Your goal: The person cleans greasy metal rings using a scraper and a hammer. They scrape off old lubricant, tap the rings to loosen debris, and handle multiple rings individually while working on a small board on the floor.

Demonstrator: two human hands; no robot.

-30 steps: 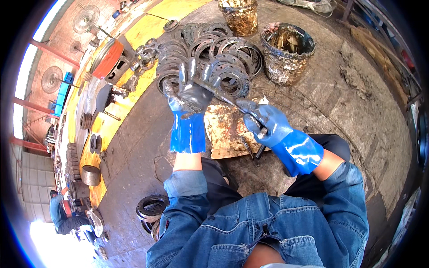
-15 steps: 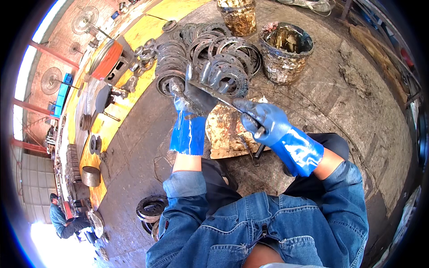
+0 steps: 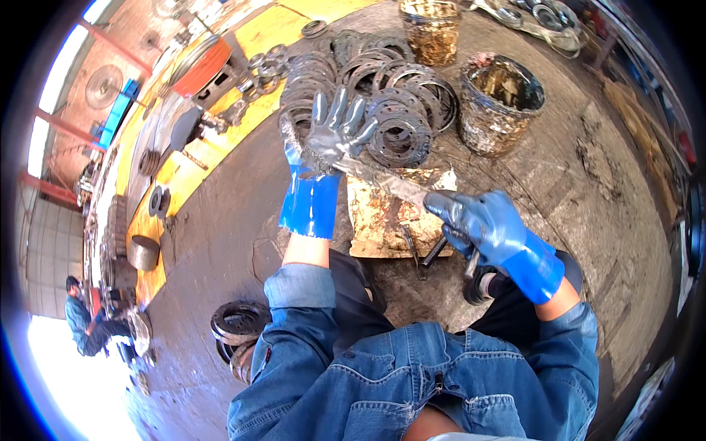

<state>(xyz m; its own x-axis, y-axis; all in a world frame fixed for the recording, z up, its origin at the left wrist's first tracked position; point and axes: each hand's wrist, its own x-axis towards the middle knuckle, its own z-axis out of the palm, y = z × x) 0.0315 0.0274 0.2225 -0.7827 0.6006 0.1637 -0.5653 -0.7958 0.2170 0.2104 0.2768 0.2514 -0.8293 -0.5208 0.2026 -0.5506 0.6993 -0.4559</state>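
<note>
Fingers (image 3: 337, 110) of the left hand (image 3: 329, 138) are spread; the right hand (image 3: 485, 226) grips the blade (image 3: 393, 184), which lies between both, above the sheet (image 3: 371, 231). With loose grip, it may slip against the left palm. Rings (image 3: 401, 117) limit the far side; right, over floor (image 3: 566, 191), is more room.

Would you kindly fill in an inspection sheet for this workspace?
Surface: dark, stained floor; a grimy sheet, apparently cardboard, lies on it.
Things in hand: long flat tool, its far end at the left palm; contact unclear.
Nearby parts: dark metal rings heaped beyond the hands.
Clutter: two grime-coated buckets beside the rings; a black-handled tool at the sheet's near edge.
Left hand: gloved, open, fingers spread.
Right hand: gloved, closed on the flat tool.
Cables: nothing seen clearly.
Surroundings: another person, apparently seated, far left; yellow floor strip.
</note>
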